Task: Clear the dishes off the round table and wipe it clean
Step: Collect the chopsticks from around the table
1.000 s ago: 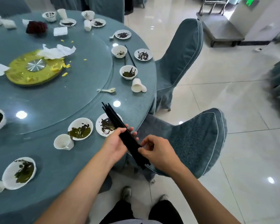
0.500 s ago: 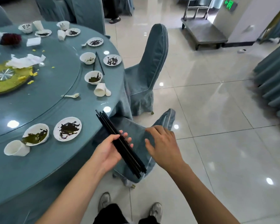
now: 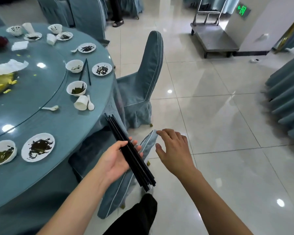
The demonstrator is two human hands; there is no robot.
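Observation:
My left hand grips a bundle of black chopsticks just off the edge of the round table, which wears a blue cloth. My right hand hovers open to the right of the bundle, fingers spread over the top of a covered chair. On the table lie white plates and bowls with dark leftovers, a tipped white cup, spoons and one more pair of black chopsticks. A glass turntable carries crumpled napkins and yellow scraps.
A second covered chair stands by the table's right edge. A metal trolley is parked at the far wall beside a white pillar. Draped blue fabric hangs at the right. Someone's sandalled foot shows at the back. Glossy tiled floor lies to the right.
My right hand has let go of the chopstick bundle and moved out to the right. The view has swung right, so the table has slid to the left.

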